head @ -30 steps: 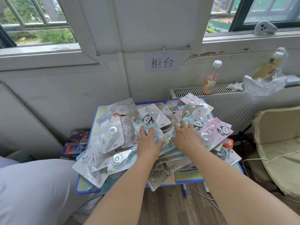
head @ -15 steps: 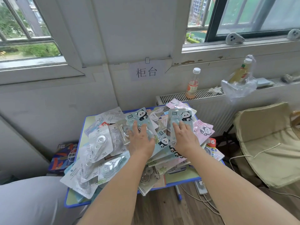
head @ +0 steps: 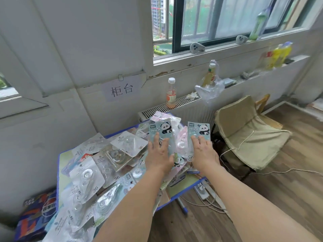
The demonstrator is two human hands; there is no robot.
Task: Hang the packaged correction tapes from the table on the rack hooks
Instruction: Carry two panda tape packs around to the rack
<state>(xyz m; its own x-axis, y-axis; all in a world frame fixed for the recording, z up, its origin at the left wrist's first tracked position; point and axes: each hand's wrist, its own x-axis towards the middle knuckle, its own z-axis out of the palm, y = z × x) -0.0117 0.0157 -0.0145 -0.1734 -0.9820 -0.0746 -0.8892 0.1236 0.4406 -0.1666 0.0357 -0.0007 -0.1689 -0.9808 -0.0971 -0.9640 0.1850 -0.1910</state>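
Under the window, the small table [head: 60,173] carries heaped packs; left hand [head: 160,155] and right hand [head: 203,151] each grasp a panda correction tape [head: 160,130], cards above the fingers; loose neighbours beneath may snag and slide off

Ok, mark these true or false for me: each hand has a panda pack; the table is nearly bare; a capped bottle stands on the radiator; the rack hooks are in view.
1. Each hand holds a panda pack. True: the left hand holds one panda pack, the right hand another.
2. The table is nearly bare. False: the table is heaped with packaged tapes.
3. A capped bottle stands on the radiator. True.
4. The rack hooks are in view. False: none shows.
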